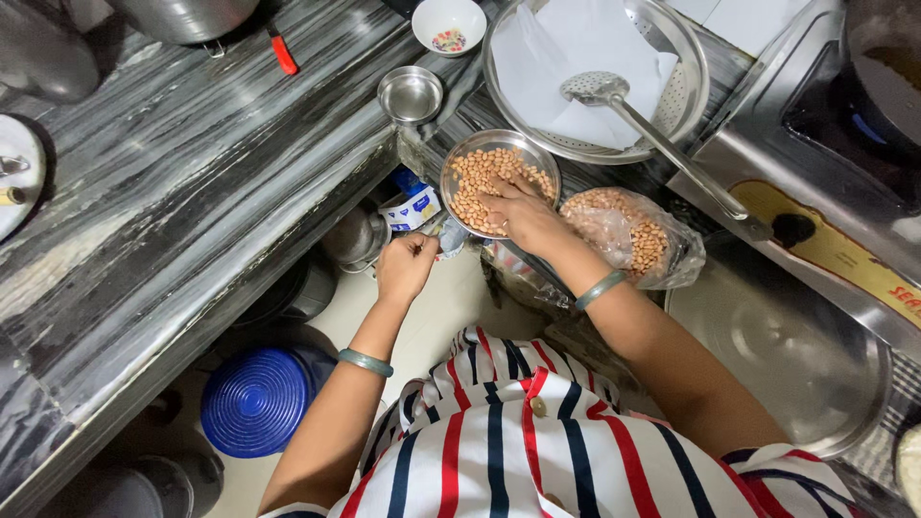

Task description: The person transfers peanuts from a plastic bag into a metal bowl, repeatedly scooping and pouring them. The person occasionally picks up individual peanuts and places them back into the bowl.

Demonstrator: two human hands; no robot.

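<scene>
A: Where are the hands?

B: The right hand (518,213) lies flat in the steel plate (460,153) of peanuts (472,182), fingers spread open over the nuts, gripping nothing. The plate sits at the corner of the tabletop (192,192). The left hand (405,267) hangs just below that edge, its grip closed in a loose fist; whether it holds anything I cannot tell.

A: How far along does it look?

B: My guess is partway through. A good heap fills the plate, yet the plastic bag (633,235) just beside it has plenty of peanuts left. The nuts in the plate look raw, and the strainer is bare.

A: What else is around?

B: Behind the plate, a big perforated strainer (686,91) lined with white paper (566,48), a slotted ladle (614,96) resting across it. A small steel bowl (411,94) and a white bowl (448,24) stand near. A stove (815,163) is at the right, with a large steel lid (787,345) below it.

A: Anything in the way?

B: The ladle's long handle reaches over the bag, so it crowds that side. Below, a blue lid (254,401) lies on the floor.
</scene>
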